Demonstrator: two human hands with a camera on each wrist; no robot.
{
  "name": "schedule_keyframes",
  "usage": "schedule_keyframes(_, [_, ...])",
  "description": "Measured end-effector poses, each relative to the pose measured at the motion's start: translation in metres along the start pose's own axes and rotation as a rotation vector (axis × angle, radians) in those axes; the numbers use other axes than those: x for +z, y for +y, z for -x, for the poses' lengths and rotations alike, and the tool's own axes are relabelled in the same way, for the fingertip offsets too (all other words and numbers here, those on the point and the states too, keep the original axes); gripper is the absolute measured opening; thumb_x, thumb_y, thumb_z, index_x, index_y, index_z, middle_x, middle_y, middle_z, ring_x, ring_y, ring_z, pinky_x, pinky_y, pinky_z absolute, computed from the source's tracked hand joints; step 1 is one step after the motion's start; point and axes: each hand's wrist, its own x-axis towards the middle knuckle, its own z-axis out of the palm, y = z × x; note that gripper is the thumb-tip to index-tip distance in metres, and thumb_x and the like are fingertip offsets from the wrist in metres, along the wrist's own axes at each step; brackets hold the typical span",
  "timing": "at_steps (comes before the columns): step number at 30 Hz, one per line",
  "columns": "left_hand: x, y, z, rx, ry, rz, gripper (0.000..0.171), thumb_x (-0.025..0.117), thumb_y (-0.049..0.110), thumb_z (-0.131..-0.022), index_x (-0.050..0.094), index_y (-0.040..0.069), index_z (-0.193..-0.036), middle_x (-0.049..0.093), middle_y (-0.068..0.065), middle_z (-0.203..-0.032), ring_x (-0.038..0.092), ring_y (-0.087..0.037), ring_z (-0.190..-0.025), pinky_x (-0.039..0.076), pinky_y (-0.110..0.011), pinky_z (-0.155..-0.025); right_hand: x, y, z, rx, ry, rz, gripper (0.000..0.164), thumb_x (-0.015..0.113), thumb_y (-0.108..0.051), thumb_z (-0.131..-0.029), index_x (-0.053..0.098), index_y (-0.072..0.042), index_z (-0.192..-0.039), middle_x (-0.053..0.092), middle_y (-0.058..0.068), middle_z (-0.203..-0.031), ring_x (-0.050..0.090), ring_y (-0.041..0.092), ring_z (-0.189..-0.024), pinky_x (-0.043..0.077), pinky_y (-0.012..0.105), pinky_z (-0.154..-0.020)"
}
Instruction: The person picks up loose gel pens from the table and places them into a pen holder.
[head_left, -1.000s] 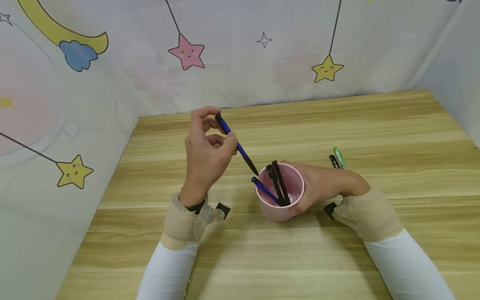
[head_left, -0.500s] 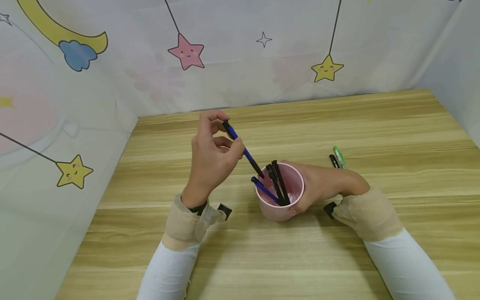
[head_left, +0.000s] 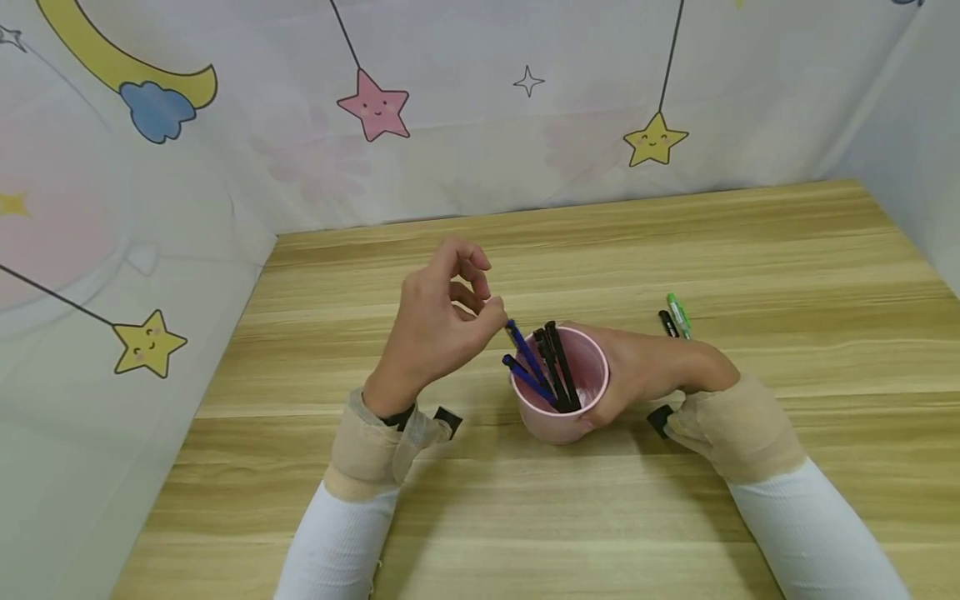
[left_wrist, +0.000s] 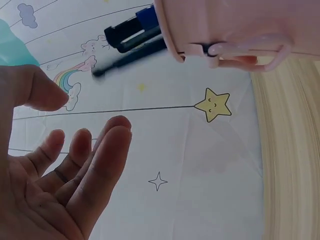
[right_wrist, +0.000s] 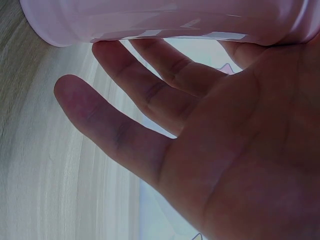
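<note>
A pink cup (head_left: 551, 427) stands on the table holding two blue pens and two black pens (head_left: 564, 367), all leaning inside it. My right hand (head_left: 641, 367) grips the cup from its right side; in the right wrist view its fingers lie along the pink wall (right_wrist: 165, 20). Just left of the rim hovers my left hand (head_left: 450, 329), holding nothing. Its thumb and fingers are apart in the left wrist view. Nearest to its thumb is the upper blue pen (head_left: 522, 343), its lower end inside the cup. The lower blue pen (head_left: 525, 377) leans against the near-left rim.
Behind my right wrist, a green pen (head_left: 678, 312) and a black pen (head_left: 667, 322) lie on the wooden table (head_left: 315, 333). A white cloth (head_left: 465, 158) printed with stars hangs at the table's back edge. A pale wall rises on the left.
My left hand has moved right and lowered a blue pen into the cup, then let it go. My right hand and the cup have stayed in place.
</note>
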Motion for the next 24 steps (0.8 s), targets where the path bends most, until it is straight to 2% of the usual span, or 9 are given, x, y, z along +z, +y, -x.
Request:
schedule_keyframes(5, [0.001, -0.005, 0.0, 0.014, 0.014, -0.04, 0.023, 0.054, 0.0, -0.074, 0.049, 0.003, -0.096, 0.053, -0.007, -0.069, 0.054, -0.011, -0.052, 0.051, -0.028, -0.045, -0.001, 0.001, 0.0, -0.023, -0.014, -0.035, 0.082, 0.084, -0.014, -0.062, 0.04, -0.012, -0.132, 0.053, 0.007, -0.124, 0.048, 0.028, -0.111, 0.039, 0.045, -0.098])
schedule_keyframes(12, [0.003, -0.033, 0.001, 0.027, 0.016, -0.124, 0.02, 0.055, 0.009, -0.078, 0.053, 0.012, -0.097, 0.054, 0.002, -0.068, 0.052, -0.004, -0.054, 0.05, -0.028, -0.047, -0.001, -0.004, -0.001, -0.027, -0.019, -0.073, 0.083, 0.084, -0.01, -0.061, 0.04, -0.008, -0.131, 0.053, 0.009, -0.123, 0.048, 0.03, -0.111, 0.038, 0.05, -0.097])
schedule_keyframes(15, [0.003, -0.041, 0.001, 0.026, 0.017, -0.155, 0.019, 0.055, 0.011, -0.078, 0.053, 0.016, -0.097, 0.055, 0.005, -0.068, 0.052, -0.002, -0.054, 0.049, -0.027, -0.048, 0.0, -0.006, -0.001, -0.029, -0.02, -0.079, 0.082, 0.083, -0.009, -0.062, 0.04, -0.008, -0.132, 0.053, 0.009, -0.123, 0.048, 0.03, -0.11, 0.037, 0.051, -0.097])
schedule_keyframes(24, [0.001, -0.043, 0.002, -0.02, 0.008, -0.211, 0.018, 0.055, 0.014, -0.08, 0.055, 0.019, -0.097, 0.056, 0.007, -0.069, 0.054, -0.001, -0.056, 0.05, -0.026, -0.051, 0.0, -0.004, 0.0, -0.01, -0.015, -0.078, 0.083, 0.084, -0.011, -0.062, 0.039, -0.009, -0.132, 0.052, 0.008, -0.124, 0.047, 0.029, -0.111, 0.038, 0.051, -0.097])
